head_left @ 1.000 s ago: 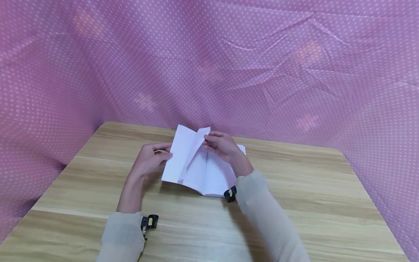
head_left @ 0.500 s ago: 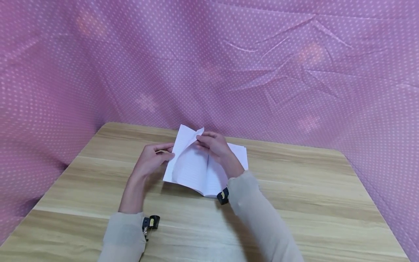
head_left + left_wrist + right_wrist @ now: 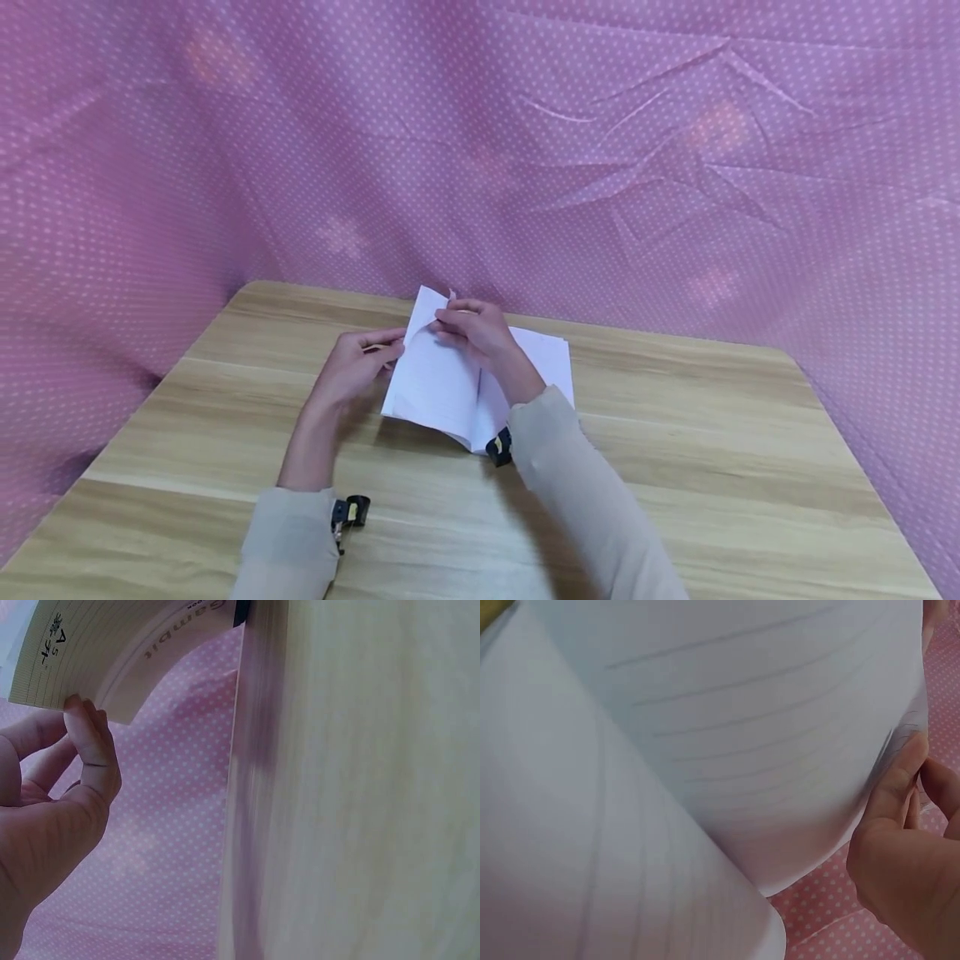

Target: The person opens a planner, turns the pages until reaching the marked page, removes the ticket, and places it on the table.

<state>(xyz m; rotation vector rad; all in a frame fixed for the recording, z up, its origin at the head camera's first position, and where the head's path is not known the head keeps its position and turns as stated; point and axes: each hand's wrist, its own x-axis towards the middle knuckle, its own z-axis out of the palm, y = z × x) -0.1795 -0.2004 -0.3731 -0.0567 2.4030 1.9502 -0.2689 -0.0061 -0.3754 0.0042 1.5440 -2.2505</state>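
An open notebook (image 3: 431, 387) with white lined pages lies on the table, its left half lifted and tilted. My left hand (image 3: 351, 367) pinches that half by its outer edge. In the left wrist view, the tan cover (image 3: 112, 675) bends above the left hand (image 3: 64, 791), printed with "Gambit" and "A5". Near the top of the left half, my right hand (image 3: 480, 335) pinches the upper corner of a page. The right wrist view has the ruled page (image 3: 765, 742) curving toward the right hand (image 3: 904, 840). My right hand and wrist partly cover the right half.
The wood-grain table (image 3: 697, 467) extends around the notebook on every side. A pink polka-dot cloth (image 3: 570, 150) hangs behind it and at both sides. Small black devices sit at the left cuff (image 3: 292, 525) and the right cuff (image 3: 547, 433).
My right hand has moved left, carrying the page over toward the left half, and more of the right half shows. The left hand keeps its hold, shifting slightly right in view.
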